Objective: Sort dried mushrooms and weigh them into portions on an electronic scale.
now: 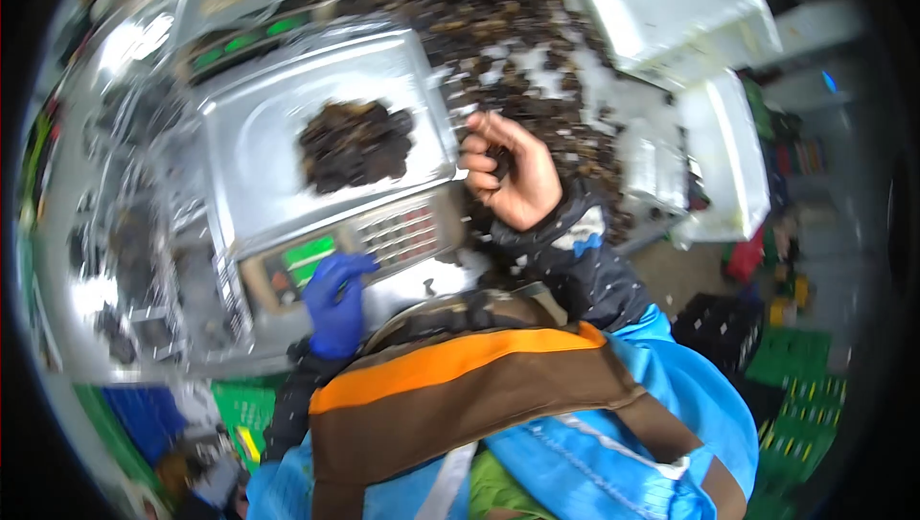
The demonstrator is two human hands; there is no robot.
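Note:
A digital weighing scale (445,229) with a metal pan (248,160) stands before me. On the pan lies a heap of dark brown pieces (356,146), possibly wood ear fungus; blur hides their exact kind. My left hand (336,304), in a blue glove, is over the scale's front by the green display (307,255), its fingers apart and nothing seen in it. My bare right hand (512,171) is beside the pan's right edge with curled fingers. Something dark shows inside the curl, either a held piece or the pile behind.
A wide spread of loose dark pieces (460,9) lies behind and right of the scale. White foam boxes (675,2) stand at the far right. Clear plastic packs (133,232) cover the left side. Green crates (790,383) and a black crate (719,329) are off to the right.

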